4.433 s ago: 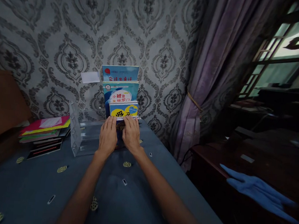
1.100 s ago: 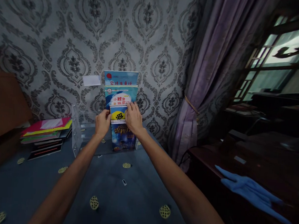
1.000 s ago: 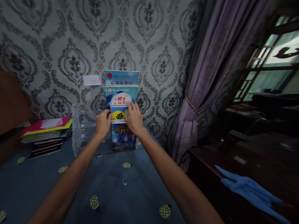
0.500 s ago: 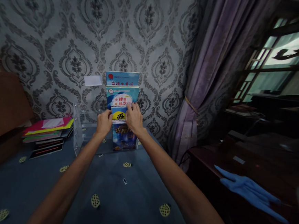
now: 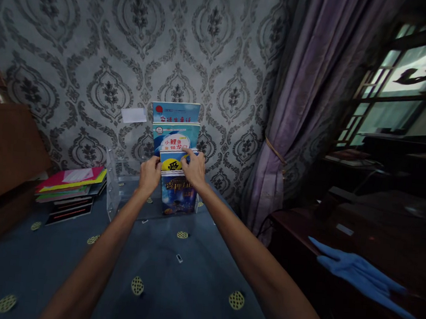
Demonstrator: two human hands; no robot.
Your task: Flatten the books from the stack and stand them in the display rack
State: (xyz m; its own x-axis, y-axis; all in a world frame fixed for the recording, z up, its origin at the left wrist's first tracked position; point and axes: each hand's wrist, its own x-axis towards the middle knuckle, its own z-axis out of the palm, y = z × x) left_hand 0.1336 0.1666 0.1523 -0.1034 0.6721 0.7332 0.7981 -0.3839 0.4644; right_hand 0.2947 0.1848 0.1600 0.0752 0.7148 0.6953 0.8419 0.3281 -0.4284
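Note:
A clear tiered rack [image 5: 111, 191] stands against the wall, with books upright in its right part. From back to front are a blue book [image 5: 176, 109], a teal book [image 5: 176, 129], a blue-and-yellow book [image 5: 169, 163] and a dark blue book [image 5: 177, 196]. My left hand [image 5: 150, 174] has its fingers closed at the left edge of the blue-and-yellow book. On that book's right side, my right hand [image 5: 194, 169] grips the upper edge, its fingers bent over the top. Part of the cover is hidden behind the right hand.
Left of the rack lies a stack of colourful folders [image 5: 73, 178], beside a brown box [image 5: 10, 153]. A patterned blue cloth [image 5: 160, 273] covers the table. A purple curtain [image 5: 290, 111] hangs on the right. Blue gloves [image 5: 362, 274] lie on a dark surface at the right.
The right hand has shifted slightly, uncovering more of the yellow circle on the book's cover. The left hand stays at the book's left edge. The whole view has moved a little.

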